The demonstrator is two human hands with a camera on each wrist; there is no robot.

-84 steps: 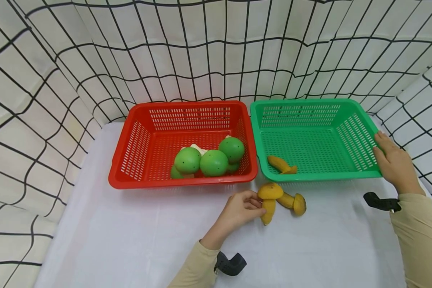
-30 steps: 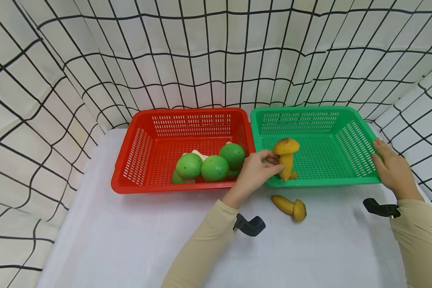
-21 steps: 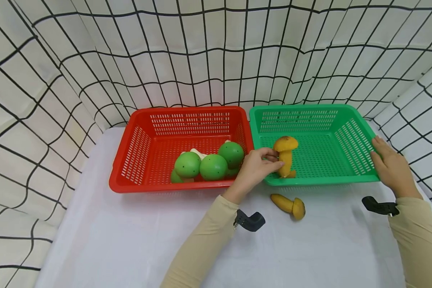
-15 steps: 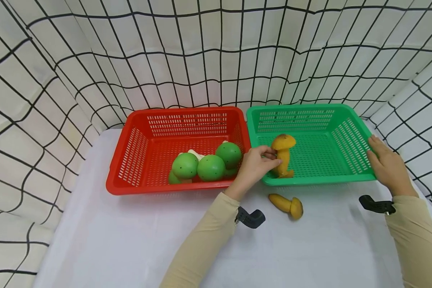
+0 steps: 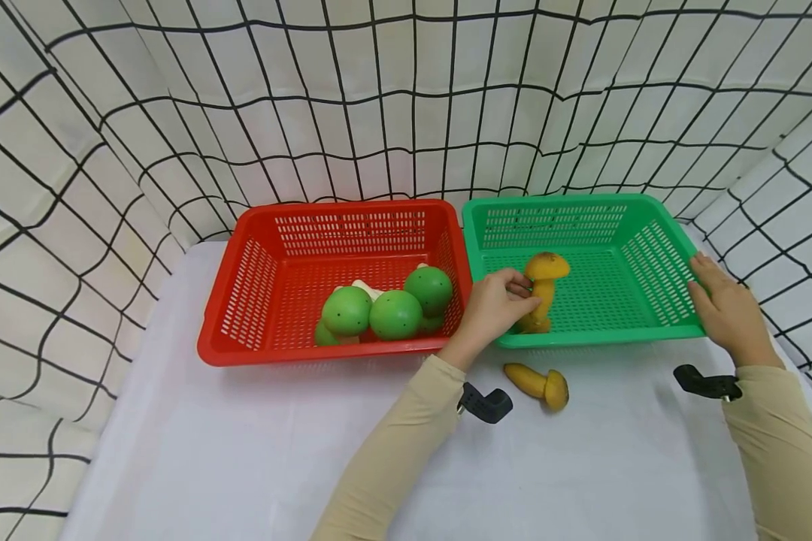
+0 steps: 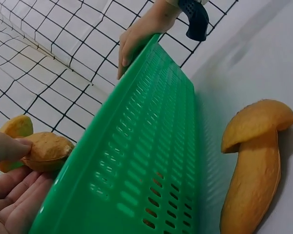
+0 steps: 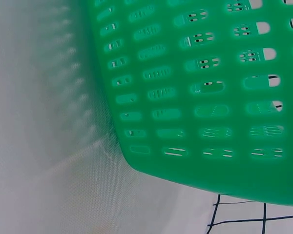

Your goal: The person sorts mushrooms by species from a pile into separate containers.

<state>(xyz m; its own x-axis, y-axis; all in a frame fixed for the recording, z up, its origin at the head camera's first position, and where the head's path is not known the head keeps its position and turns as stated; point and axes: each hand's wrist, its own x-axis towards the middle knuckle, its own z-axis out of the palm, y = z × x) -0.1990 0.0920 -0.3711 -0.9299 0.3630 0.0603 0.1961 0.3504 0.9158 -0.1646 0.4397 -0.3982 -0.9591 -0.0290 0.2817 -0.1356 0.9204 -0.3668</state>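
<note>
My left hand (image 5: 494,304) pinches a yellow mushroom (image 5: 546,267) between thumb and fingers, cap up, inside the front left of the green basket (image 5: 663,335). Under it, another yellow mushroom (image 5: 534,325) lies in the basket, partly covered by the held one. In the left wrist view the held mushroom (image 6: 50,150) shows beyond the basket's rim. My right hand (image 5: 734,312) rests on the basket's right rim with fingers extended. A third mushroom (image 5: 537,385) lies on the white cloth in front of the basket. The right wrist view shows the basket's slotted wall (image 7: 185,107), without the hand.
Left of the green basket stands a red basket (image 5: 325,353) holding several round green objects (image 5: 395,315) with dark dots and a whitish piece (image 5: 368,289). Behind both, a black net (image 5: 413,94) hangs over white cloth. White cloth (image 5: 257,451) covers the table.
The left hand has lifted the mushroom from the cloth and carried it up and right into the green basket, lately shifting slightly right. The right hand stays on the rim.
</note>
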